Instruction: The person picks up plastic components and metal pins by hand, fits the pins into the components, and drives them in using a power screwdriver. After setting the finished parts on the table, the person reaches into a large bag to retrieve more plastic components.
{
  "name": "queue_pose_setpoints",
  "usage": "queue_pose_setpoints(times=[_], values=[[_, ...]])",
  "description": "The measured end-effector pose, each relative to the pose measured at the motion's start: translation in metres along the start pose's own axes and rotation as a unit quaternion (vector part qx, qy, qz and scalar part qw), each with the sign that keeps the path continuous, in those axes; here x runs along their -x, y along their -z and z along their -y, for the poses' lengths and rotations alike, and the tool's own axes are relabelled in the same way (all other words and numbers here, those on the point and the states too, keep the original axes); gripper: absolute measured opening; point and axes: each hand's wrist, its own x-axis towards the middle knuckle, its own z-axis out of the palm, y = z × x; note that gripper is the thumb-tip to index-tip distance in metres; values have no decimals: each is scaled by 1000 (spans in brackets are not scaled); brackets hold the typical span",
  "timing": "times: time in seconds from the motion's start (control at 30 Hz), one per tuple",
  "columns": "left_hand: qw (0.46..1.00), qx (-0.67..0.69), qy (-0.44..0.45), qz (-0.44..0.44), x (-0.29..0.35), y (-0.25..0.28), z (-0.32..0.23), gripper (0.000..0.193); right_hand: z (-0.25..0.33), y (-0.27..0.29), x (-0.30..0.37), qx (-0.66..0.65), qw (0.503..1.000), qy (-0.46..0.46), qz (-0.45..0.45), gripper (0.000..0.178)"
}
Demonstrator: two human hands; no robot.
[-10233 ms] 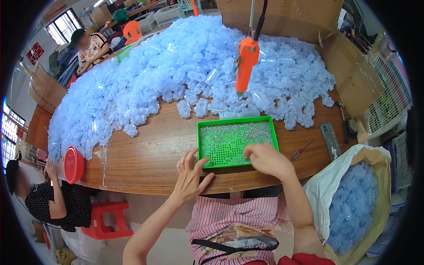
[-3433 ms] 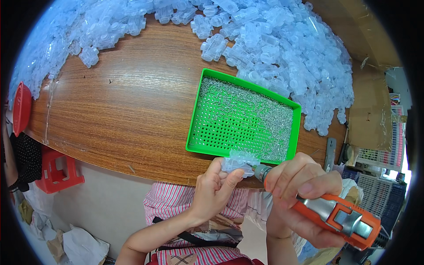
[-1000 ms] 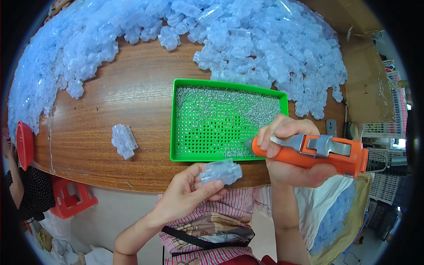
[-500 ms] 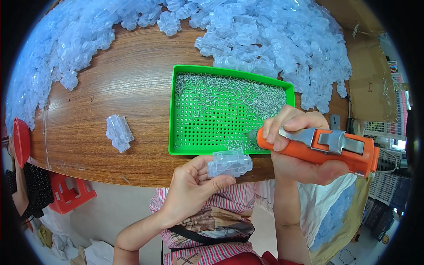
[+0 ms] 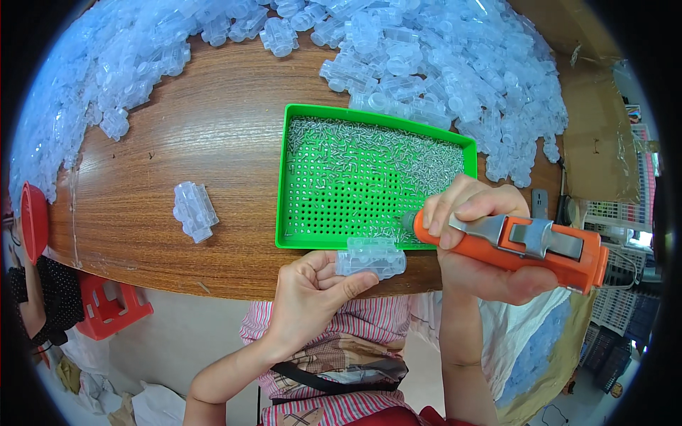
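Observation:
Between its thumb and fingers my left hand (image 5: pixel 312 287) grips a clear plastic housing (image 5: pixel 371 260), held at the table's front edge by the near wall of a green tray (image 5: pixel 283 177). My right hand (image 5: pixel 483 234) is wrapped round an orange power screwdriver (image 5: pixel 526 248) with a metal lever along its side. The driver's dark nose points left, over the tray's near right corner. Small silver screws (image 5: pixel 426 156) fill the tray's far and right parts, and many stand in its grid of holes. Whether the bit holds a screw is too small to tell.
A single clear housing (image 5: pixel 194 211) lies on the wooden table (image 5: pixel 142 234) left of the tray. Big heaps of clear housings (image 5: pixel 455 64) cover the far side and far left. A cardboard panel (image 5: pixel 600 121) stands at right. Another person's arm (image 5: pixel 32 298) shows at far left, near a red basin (image 5: pixel 34 220).
The view has shifted slightly. Both hands keep their grips; the housing in my left hand has turned a little, and the screwdriver stays over the tray's near right corner.

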Motion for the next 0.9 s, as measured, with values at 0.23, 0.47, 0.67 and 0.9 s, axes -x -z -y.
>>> queue_pose_setpoints(times=[0.23,0.47,0.67,0.9], values=[[1000,-12,-13,-9,1,0,2,25,38,-18,-3,38,999,-2,-5,83],[1000,2,-25,-3,0,2,3,24,61,-37,2,37,997,15,67,12],[1000,12,-26,-5,-1,-1,2,24,61,-53,3,64,998,-4,19,18],[999,-17,-46,-11,-2,3,12,21,48,-56,4,73,997,9,9,69]])
